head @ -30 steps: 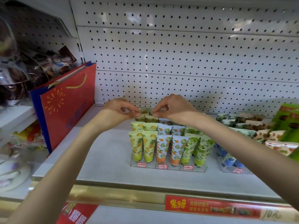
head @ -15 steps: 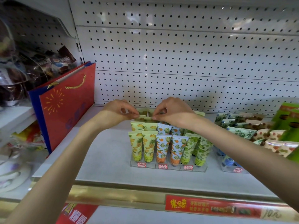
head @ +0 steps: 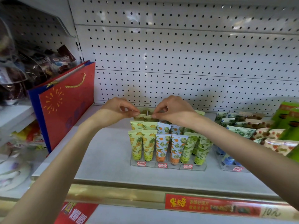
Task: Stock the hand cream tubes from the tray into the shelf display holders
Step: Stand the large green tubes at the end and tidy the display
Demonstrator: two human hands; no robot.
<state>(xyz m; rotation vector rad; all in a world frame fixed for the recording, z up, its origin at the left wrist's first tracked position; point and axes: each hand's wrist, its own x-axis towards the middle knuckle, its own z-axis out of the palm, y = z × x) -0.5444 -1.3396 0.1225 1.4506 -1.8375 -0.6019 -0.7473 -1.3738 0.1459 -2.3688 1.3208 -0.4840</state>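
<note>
A clear acrylic display holder (head: 168,166) stands on the grey shelf (head: 103,159), filled with upright hand cream tubes in rows: yellow pineapple tubes (head: 142,144) on the left, orange-blossom tubes (head: 169,147) in the middle, green tubes (head: 195,147) on the right. At the back row my left hand (head: 118,109) pinches the flat top of a yellow tube (head: 139,116), and my right hand (head: 173,109) pinches the top of the tube beside it (head: 148,118). Both tubes sit in the holder's rear slots.
A red and blue gift bag (head: 64,104) leans at the shelf's left end. A second holder (head: 233,167) with patterned tubes (head: 242,126) stands to the right, green packs (head: 289,117) beyond it. White pegboard (head: 178,62) backs the shelf. A gold rail (head: 129,193) edges the front.
Both hands have lowered slightly with the tube tops they pinch, pressing the two yellow tubes down into the back row.
</note>
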